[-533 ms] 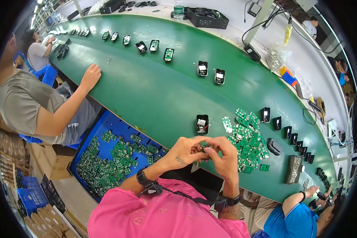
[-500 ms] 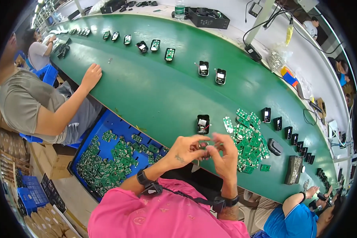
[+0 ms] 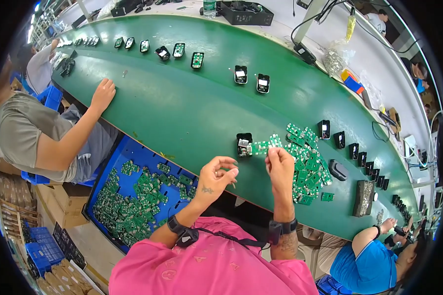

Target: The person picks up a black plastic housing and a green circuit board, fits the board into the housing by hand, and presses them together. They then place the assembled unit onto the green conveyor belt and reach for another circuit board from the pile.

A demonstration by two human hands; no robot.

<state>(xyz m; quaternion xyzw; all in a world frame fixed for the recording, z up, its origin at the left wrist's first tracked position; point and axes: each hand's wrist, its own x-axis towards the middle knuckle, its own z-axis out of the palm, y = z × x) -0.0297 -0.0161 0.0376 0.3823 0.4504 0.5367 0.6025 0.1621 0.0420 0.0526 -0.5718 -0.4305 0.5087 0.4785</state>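
Between the thumb and fingers of my right hand (image 3: 280, 169) is a green circuit board (image 3: 261, 148), its far end reaching the open black housing (image 3: 244, 139). Whether the board touches that housing cannot be made out. Silvery and white parts show inside the housing, which stands on the table in front of me. My left hand (image 3: 215, 181) hovers near the table's front edge, fingers curved and apart, with nothing visible in it. Just beyond my right hand spreads a heap of loose green circuit boards (image 3: 307, 169).
A blue bin (image 3: 174, 162) of circuit boards sits left of me, below the green table (image 3: 182, 103). More housings (image 3: 263, 83) line the far side. To the right are a black oval part (image 3: 337, 169) and a box of small metal pieces (image 3: 363, 198). Co-workers sit on both sides.
My hands, close together half a second ago, have separated. The right one has moved away from me, carrying a circuit board to the housing; the left has drawn back to the left.
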